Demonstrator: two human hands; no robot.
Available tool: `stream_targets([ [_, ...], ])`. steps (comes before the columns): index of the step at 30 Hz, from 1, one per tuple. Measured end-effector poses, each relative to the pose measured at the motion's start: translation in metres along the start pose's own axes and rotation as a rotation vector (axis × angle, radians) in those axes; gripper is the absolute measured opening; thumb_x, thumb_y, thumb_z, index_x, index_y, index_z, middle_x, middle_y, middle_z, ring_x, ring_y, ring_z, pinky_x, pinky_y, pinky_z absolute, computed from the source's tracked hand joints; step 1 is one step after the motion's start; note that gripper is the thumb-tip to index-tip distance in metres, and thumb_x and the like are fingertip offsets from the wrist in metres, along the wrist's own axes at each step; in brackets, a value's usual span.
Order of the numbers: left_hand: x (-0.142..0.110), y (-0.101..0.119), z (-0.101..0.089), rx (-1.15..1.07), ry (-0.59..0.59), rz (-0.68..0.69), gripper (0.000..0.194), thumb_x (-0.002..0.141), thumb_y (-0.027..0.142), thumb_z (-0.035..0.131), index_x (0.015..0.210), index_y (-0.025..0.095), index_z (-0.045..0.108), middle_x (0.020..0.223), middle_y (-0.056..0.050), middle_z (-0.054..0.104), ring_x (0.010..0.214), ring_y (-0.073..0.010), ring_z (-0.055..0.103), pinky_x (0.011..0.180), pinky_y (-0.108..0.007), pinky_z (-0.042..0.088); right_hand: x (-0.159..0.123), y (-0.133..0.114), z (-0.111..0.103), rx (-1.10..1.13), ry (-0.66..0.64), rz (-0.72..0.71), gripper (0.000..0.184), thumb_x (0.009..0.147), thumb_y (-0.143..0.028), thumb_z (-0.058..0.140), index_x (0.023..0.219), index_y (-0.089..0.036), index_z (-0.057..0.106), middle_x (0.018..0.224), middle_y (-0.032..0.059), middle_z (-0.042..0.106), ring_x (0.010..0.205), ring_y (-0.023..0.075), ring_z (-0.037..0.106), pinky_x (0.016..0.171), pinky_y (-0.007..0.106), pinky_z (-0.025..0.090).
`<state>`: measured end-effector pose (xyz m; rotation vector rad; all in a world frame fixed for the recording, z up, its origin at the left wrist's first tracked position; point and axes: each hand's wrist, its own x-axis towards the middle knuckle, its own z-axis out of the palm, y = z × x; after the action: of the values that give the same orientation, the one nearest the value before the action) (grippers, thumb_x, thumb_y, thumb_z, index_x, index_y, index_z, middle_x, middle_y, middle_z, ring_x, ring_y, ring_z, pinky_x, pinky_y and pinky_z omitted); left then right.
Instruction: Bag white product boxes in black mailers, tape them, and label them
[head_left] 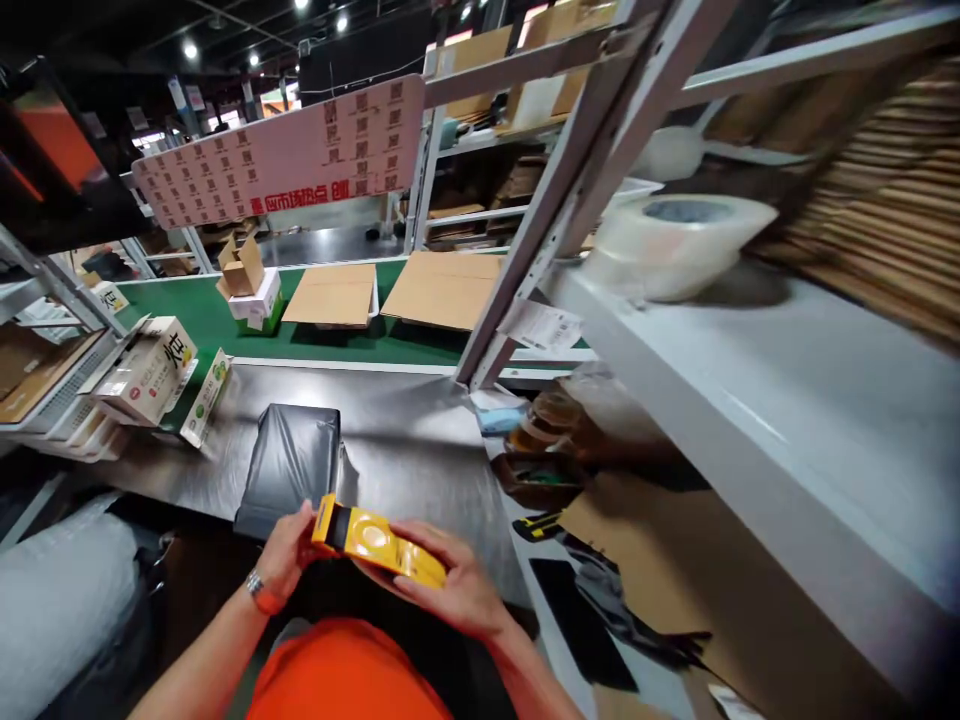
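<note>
A yellow tape dispenser (379,540) is held in front of my body, above the near edge of the metal bench (416,455). My right hand (454,580) is wrapped round its rear part. My left hand (289,545) pinches at its dark-banded front end; whether the fingers are on the tape or on the dispenser itself is hard to see. Just beyond my left hand, a package in black plastic (292,465) lies flat on the bench. Its wrapping looks smooth and shiny.
A green conveyor (337,345) behind the bench carries flattened cartons (442,288) and small boxes. White printed boxes (146,370) stand at left. To the right, a metal post (551,200) rises beside a white shelf (795,370) with clear tape rolls (675,245).
</note>
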<state>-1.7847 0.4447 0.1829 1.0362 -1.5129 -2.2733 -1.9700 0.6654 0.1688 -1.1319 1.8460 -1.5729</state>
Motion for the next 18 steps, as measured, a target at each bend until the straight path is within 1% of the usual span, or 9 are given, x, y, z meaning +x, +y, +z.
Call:
stream_targets([
  [2, 0.001, 0.001, 0.002, -0.081, 0.047, -0.013, 0.074, 0.063, 0.085, 0.094, 0.085, 0.015, 0.087, 0.083, -0.01, 0.083, 0.073, -0.0202, 0.075, 0.068, -0.03, 0.061, 0.009, -0.009, 0.003, -0.085, -0.093, -0.1, 0.057, 0.082, -0.05, 0.091, 0.135, -0.029, 0.086, 0.099, 0.0102, 0.082, 0.086, 0.0262, 0.077, 0.077, 0.036, 0.066],
  [3, 0.003, 0.002, -0.001, -0.118, 0.086, -0.015, 0.07, 0.06, 0.081, 0.098, 0.08, 0.015, 0.085, 0.078, -0.009, 0.082, 0.069, -0.0195, 0.073, 0.066, -0.03, 0.06, 0.013, -0.012, 0.005, -0.115, -0.116, -0.137, 0.057, 0.084, -0.048, 0.09, 0.138, -0.03, 0.085, 0.097, 0.0092, 0.081, 0.083, 0.0247, 0.075, 0.074, 0.035, 0.064],
  [6, 0.009, 0.003, -0.013, -0.192, 0.145, -0.045, 0.064, 0.057, 0.076, 0.1, 0.077, 0.018, 0.083, 0.075, -0.008, 0.081, 0.067, -0.0209, 0.074, 0.068, -0.033, 0.061, 0.024, -0.016, 0.014, -0.158, -0.142, -0.209, 0.058, 0.087, -0.049, 0.089, 0.142, -0.033, 0.082, 0.098, 0.0086, 0.08, 0.082, 0.0234, 0.073, 0.072, 0.034, 0.061],
  [9, 0.019, 0.006, -0.031, -0.027, 0.158, 0.007, 0.062, 0.057, 0.078, 0.095, 0.068, 0.02, 0.079, 0.07, -0.007, 0.079, 0.065, -0.0217, 0.072, 0.066, -0.034, 0.06, 0.035, -0.017, 0.022, -0.216, -0.193, -0.266, 0.058, 0.089, -0.048, 0.087, 0.145, -0.03, 0.08, 0.091, 0.0061, 0.076, 0.076, 0.0206, 0.069, 0.067, 0.031, 0.056],
  [11, 0.027, 0.013, -0.047, 0.159, 0.168, 0.097, 0.061, 0.065, 0.08, 0.086, 0.069, 0.019, 0.08, 0.071, -0.008, 0.079, 0.066, -0.0224, 0.072, 0.068, -0.035, 0.06, 0.042, -0.021, 0.021, -0.28, -0.24, -0.308, 0.058, 0.09, -0.041, 0.086, 0.147, -0.029, 0.079, 0.088, 0.0043, 0.073, 0.072, 0.0188, 0.067, 0.065, 0.03, 0.053],
  [13, 0.036, 0.028, -0.072, 0.299, 0.218, 0.2, 0.06, 0.076, 0.075, 0.076, 0.082, 0.016, 0.086, 0.078, -0.009, 0.082, 0.069, -0.0224, 0.073, 0.072, -0.037, 0.061, 0.051, -0.026, 0.013, -0.348, -0.25, -0.328, 0.059, 0.09, -0.033, 0.084, 0.148, -0.03, 0.078, 0.089, 0.004, 0.073, 0.073, 0.0184, 0.067, 0.066, 0.029, 0.054],
  [14, 0.042, 0.038, -0.089, 0.35, 0.267, 0.254, 0.06, 0.08, 0.073, 0.073, 0.088, 0.015, 0.088, 0.08, -0.009, 0.083, 0.069, -0.022, 0.074, 0.074, -0.037, 0.062, 0.055, -0.03, 0.005, -0.382, -0.241, -0.331, 0.059, 0.09, -0.03, 0.083, 0.148, -0.03, 0.078, 0.09, 0.0042, 0.073, 0.074, 0.0185, 0.068, 0.067, 0.029, 0.054],
  [16, 0.054, 0.058, -0.131, 0.431, 0.395, 0.339, 0.06, 0.082, 0.07, 0.067, 0.093, 0.015, 0.088, 0.081, -0.01, 0.082, 0.069, -0.0221, 0.074, 0.076, -0.039, 0.063, 0.063, -0.034, -0.014, -0.447, -0.215, -0.344, 0.056, 0.092, -0.027, 0.081, 0.148, -0.029, 0.077, 0.092, 0.0048, 0.073, 0.075, 0.0185, 0.069, 0.069, 0.029, 0.055],
  [18, 0.069, 0.074, -0.177, 0.473, 0.499, 0.37, 0.059, 0.083, 0.069, 0.064, 0.093, 0.015, 0.087, 0.085, -0.013, 0.083, 0.075, -0.0247, 0.077, 0.081, -0.041, 0.066, 0.072, -0.033, -0.035, -0.502, -0.203, -0.364, 0.055, 0.094, -0.028, 0.08, 0.149, -0.028, 0.076, 0.095, 0.0054, 0.073, 0.077, 0.0182, 0.069, 0.07, 0.028, 0.056],
])
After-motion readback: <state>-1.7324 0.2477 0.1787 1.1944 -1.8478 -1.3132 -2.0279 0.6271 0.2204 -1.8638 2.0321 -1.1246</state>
